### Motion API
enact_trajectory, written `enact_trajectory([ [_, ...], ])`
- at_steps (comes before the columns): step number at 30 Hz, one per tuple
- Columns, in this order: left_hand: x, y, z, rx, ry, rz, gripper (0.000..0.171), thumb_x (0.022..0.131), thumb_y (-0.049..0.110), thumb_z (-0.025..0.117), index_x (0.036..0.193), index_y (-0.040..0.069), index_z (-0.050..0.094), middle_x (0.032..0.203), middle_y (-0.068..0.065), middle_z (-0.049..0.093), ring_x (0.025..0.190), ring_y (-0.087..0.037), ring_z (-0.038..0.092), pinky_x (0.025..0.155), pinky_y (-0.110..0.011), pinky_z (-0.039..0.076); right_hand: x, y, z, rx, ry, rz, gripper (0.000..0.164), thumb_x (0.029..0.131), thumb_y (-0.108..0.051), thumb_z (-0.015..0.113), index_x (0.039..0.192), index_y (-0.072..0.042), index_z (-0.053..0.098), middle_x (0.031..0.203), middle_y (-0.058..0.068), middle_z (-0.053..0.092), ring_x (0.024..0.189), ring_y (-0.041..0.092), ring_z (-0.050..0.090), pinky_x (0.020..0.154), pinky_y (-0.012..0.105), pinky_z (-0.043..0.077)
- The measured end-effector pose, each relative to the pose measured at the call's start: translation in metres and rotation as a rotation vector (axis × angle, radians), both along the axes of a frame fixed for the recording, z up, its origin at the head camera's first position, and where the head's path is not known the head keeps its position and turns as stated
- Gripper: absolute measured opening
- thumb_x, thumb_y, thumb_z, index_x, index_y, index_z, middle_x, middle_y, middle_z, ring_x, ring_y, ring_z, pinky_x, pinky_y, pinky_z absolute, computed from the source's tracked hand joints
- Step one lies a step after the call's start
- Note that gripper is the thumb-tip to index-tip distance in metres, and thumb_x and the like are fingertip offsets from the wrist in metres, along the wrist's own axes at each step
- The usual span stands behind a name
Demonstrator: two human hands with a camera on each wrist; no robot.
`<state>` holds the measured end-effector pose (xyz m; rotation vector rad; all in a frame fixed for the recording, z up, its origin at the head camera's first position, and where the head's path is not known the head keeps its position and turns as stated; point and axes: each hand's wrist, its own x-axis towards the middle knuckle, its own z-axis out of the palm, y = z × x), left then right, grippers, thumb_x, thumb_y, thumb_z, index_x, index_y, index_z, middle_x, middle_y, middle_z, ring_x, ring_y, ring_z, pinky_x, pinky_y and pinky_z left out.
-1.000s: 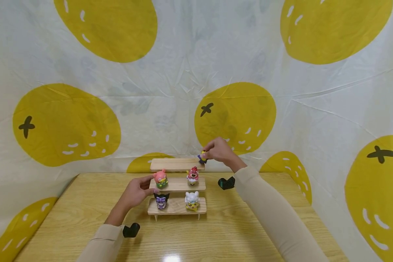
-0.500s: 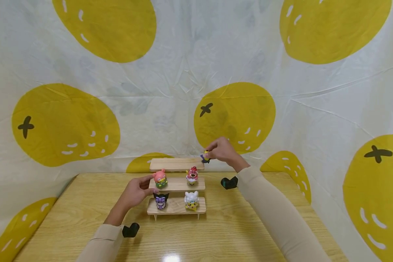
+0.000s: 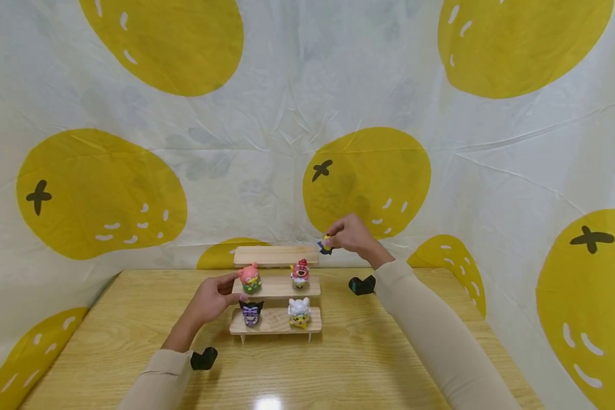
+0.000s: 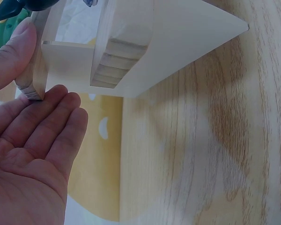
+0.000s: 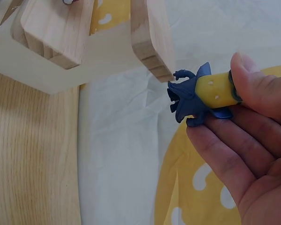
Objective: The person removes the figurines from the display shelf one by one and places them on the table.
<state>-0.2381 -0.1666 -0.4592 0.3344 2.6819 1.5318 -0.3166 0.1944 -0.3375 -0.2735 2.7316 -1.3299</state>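
Observation:
A three-tier wooden display shelf stands on the table. My left hand holds the left end of its middle tier, thumb above the board and fingers below. Beyond the top tier's right end, my right hand pinches a yellow and dark blue figurine by its head end, clear of the board. A pink figurine and a red bear figurine sit on the middle tier. The bottom tier bears a black-eared purple figurine and a white-hooded yellow one.
The wooden table backs onto a hanging white cloth printed with large yellow fruit. Black wrist-camera pieces show near both cuffs.
My right hand has drawn the yellow and blue figurine a little to the right, off the end of the top tier. The left hand stays on the shelf.

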Motion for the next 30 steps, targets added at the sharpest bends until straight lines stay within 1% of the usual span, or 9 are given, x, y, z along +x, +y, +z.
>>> enact_trajectory([
  [5, 0.001, 0.001, 0.002, -0.020, 0.012, -0.002, 0.063, 0.097, 0.021, 0.076, 0.152, 0.000, 0.052, 0.148, -0.025, 0.059, 0.130, -0.040, 0.065, 0.100, -0.047, 0.061, 0.001, 0.004, -0.001, 0.002, 0.024, 0.006, 0.017, 0.090, -0.012, 0.082, 0.103, -0.002, 0.083, 0.106, 0.015, 0.078, 0.087, 0.024, 0.069, 0.076, 0.032, 0.060],
  [8, 0.002, 0.001, 0.003, -0.014, 0.007, -0.004, 0.063, 0.097, 0.021, 0.076, 0.151, -0.001, 0.052, 0.147, -0.026, 0.060, 0.129, -0.040, 0.066, 0.100, -0.047, 0.061, 0.003, 0.006, -0.001, 0.005, 0.032, 0.014, 0.018, 0.090, -0.012, 0.082, 0.104, -0.001, 0.083, 0.109, 0.016, 0.077, 0.090, 0.025, 0.070, 0.078, 0.034, 0.060],
  [13, 0.003, 0.001, 0.005, -0.023, 0.002, -0.003, 0.064, 0.097, 0.022, 0.076, 0.152, 0.000, 0.052, 0.149, -0.025, 0.059, 0.130, -0.039, 0.065, 0.100, -0.047, 0.061, 0.004, 0.009, -0.002, 0.008, 0.024, 0.006, 0.018, 0.090, -0.012, 0.082, 0.103, -0.001, 0.083, 0.110, 0.017, 0.077, 0.092, 0.026, 0.068, 0.080, 0.035, 0.060],
  [19, 0.001, 0.000, 0.003, -0.024, 0.010, -0.006, 0.064, 0.097, 0.023, 0.076, 0.152, -0.001, 0.052, 0.144, -0.026, 0.062, 0.128, -0.039, 0.066, 0.099, -0.045, 0.062, 0.004, 0.012, -0.002, 0.003, 0.027, 0.013, 0.017, 0.090, -0.012, 0.082, 0.101, 0.001, 0.082, 0.106, 0.018, 0.078, 0.091, 0.025, 0.068, 0.080, 0.037, 0.060],
  [25, -0.002, 0.000, 0.000, -0.003, -0.011, 0.003, 0.064, 0.095, 0.021, 0.078, 0.152, 0.002, 0.053, 0.141, -0.023, 0.066, 0.127, -0.037, 0.067, 0.097, -0.041, 0.063, 0.004, 0.018, -0.005, 0.002, 0.039, 0.025, 0.019, 0.090, -0.012, 0.082, 0.104, 0.001, 0.082, 0.109, 0.019, 0.078, 0.095, 0.027, 0.069, 0.081, 0.035, 0.060],
  [27, -0.002, 0.000, 0.000, 0.000, -0.014, -0.001, 0.065, 0.095, 0.021, 0.078, 0.152, 0.001, 0.053, 0.141, -0.024, 0.066, 0.128, -0.037, 0.067, 0.097, -0.041, 0.063, 0.004, 0.020, -0.006, 0.003, 0.042, 0.027, 0.020, 0.091, -0.012, 0.081, 0.105, 0.001, 0.082, 0.110, 0.019, 0.078, 0.097, 0.028, 0.071, 0.082, 0.037, 0.061],
  [30, -0.002, 0.000, -0.001, 0.002, -0.020, -0.001, 0.066, 0.095, 0.022, 0.078, 0.152, 0.001, 0.052, 0.141, -0.024, 0.066, 0.128, -0.038, 0.067, 0.097, -0.042, 0.063, 0.005, 0.023, -0.008, -0.011, 0.039, 0.037, 0.021, 0.092, -0.011, 0.080, 0.108, 0.003, 0.081, 0.112, 0.020, 0.078, 0.101, 0.031, 0.073, 0.088, 0.042, 0.063],
])
